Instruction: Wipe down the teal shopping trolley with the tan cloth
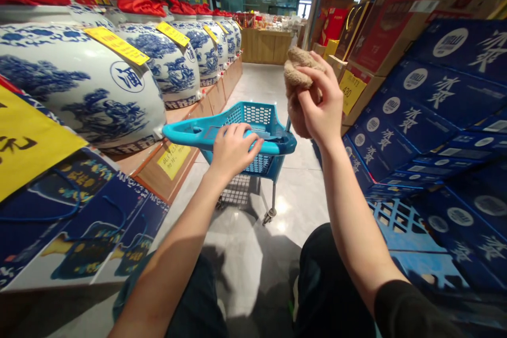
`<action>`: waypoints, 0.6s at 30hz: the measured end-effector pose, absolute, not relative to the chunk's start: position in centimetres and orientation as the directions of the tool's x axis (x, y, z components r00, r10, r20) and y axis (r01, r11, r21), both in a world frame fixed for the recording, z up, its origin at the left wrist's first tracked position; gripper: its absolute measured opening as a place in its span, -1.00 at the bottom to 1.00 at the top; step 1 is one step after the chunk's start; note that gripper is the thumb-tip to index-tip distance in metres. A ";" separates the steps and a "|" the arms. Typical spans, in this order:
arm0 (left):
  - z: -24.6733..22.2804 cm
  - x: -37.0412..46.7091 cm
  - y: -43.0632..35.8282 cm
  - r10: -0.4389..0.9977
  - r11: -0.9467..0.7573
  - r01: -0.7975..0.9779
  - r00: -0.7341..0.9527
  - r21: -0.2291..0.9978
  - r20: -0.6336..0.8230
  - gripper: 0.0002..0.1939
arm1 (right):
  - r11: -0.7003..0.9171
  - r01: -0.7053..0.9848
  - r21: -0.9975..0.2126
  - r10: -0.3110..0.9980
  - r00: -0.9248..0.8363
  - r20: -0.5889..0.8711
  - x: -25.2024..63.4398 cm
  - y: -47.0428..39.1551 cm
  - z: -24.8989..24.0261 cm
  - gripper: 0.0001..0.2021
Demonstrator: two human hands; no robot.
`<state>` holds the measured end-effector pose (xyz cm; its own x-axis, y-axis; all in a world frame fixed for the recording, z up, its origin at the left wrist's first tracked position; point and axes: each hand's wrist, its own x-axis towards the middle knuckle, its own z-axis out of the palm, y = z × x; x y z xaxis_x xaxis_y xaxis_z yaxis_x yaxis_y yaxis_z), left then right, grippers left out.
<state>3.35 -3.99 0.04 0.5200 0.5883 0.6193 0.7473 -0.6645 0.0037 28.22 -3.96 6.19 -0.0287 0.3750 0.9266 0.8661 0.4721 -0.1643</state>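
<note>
A small blue plastic shopping cart (190,134) stands on the floor in front of me. My left hand (234,148) rests on the middle of its handlebar, fingers curled over the bar. Raised to the right of the cart, my right hand (322,97) is closed around a bunched brown cloth (295,76) with a fluffy surface. The cloth is clear of the handle. Part of it is hidden behind my fingers.
Large blue-and-white jars (114,82) with red cloth tops line a wooden platform (225,84) at left. Blue gift bags (95,232) stand near left. Stacked blue cartons (420,90) rise at right beside a blue plastic pallet (425,269). A wooden counter (265,45) is farther back.
</note>
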 end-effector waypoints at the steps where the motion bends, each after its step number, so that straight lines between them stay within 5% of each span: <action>1: 0.0 3.4 -4.1 0.584 -0.671 0.742 0.526 0.003 0.619 -0.64 | 0.472 0.864 -0.173 0.407 -0.040 0.912 28.5 -4.0 6.6 -0.56; 10: 0.0 3.1 -4.4 0.618 -0.664 0.745 0.496 0.067 0.609 -0.65 | 0.527 0.819 -0.227 0.304 0.068 0.950 26.0 -5.5 0.0 -0.66; 18: -0.4 4.0 -4.5 0.578 -0.680 0.732 0.515 0.026 0.632 -0.69 | 0.505 0.823 -0.260 0.469 -0.009 0.883 28.1 -4.2 7.1 -0.63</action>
